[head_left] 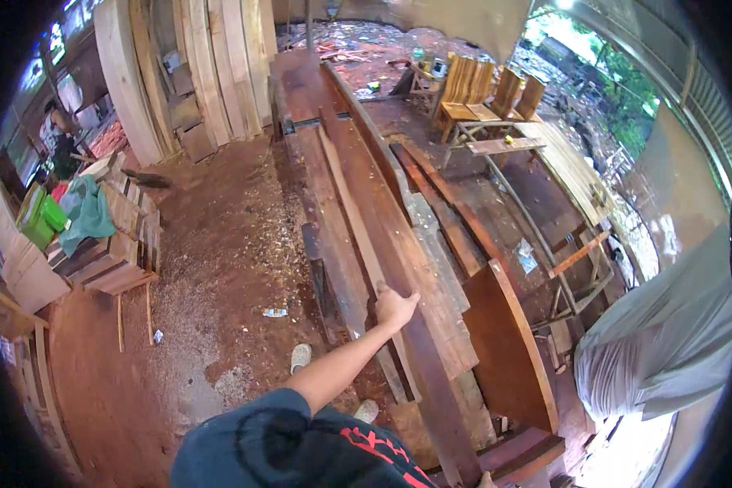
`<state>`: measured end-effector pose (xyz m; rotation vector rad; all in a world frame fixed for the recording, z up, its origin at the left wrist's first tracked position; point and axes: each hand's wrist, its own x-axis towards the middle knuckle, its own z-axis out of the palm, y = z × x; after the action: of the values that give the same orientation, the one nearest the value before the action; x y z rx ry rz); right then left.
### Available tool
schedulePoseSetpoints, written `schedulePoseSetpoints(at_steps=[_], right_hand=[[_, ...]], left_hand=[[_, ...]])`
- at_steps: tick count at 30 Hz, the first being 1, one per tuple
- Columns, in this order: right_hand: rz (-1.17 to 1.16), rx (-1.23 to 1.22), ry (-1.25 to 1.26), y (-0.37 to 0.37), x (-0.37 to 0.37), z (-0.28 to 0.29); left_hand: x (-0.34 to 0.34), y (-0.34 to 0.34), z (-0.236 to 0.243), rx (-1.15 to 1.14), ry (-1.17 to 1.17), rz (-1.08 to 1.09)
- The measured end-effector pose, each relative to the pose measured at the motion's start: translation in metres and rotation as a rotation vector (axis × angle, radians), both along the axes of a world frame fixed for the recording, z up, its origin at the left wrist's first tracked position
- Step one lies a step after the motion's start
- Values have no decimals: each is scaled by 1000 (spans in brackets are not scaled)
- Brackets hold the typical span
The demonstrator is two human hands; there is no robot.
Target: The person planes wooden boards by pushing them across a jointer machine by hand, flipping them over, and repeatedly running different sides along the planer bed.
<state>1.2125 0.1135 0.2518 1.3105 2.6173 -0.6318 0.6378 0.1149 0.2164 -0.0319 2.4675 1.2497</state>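
My left hand reaches out over the workbench and is closed across a long, dark reddish-brown board, thumb on its right side and fingers on its left. The board slants from the far end of the bench down to the lower edge of the picture. Only a bit of my right hand shows there, beside the board's near end, and its fingers are mostly cut off. A narrow, paler wooden strip lies along the left side of the board. To the right rests a wide, polished reddish-brown panel.
Tall pale planks lean at the back left. A wood stack carries a green cloth. Wooden chairs stand at the far right, and grey sheeting hangs nearer. A person is at the far left.
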Motion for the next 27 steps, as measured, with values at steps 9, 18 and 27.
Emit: schedulePoseSetpoints(at_steps=[9, 18, 27], right_hand=[[41, -35, -138, 46, -169, -26], [161, -28, 231, 87, -369, -19], [417, 46, 563, 161, -638, -42]], left_hand=[[-172, 75, -21, 42, 67, -44], [-362, 101, -34, 15, 122, 3], [-647, 96, -58, 103, 374, 39]])
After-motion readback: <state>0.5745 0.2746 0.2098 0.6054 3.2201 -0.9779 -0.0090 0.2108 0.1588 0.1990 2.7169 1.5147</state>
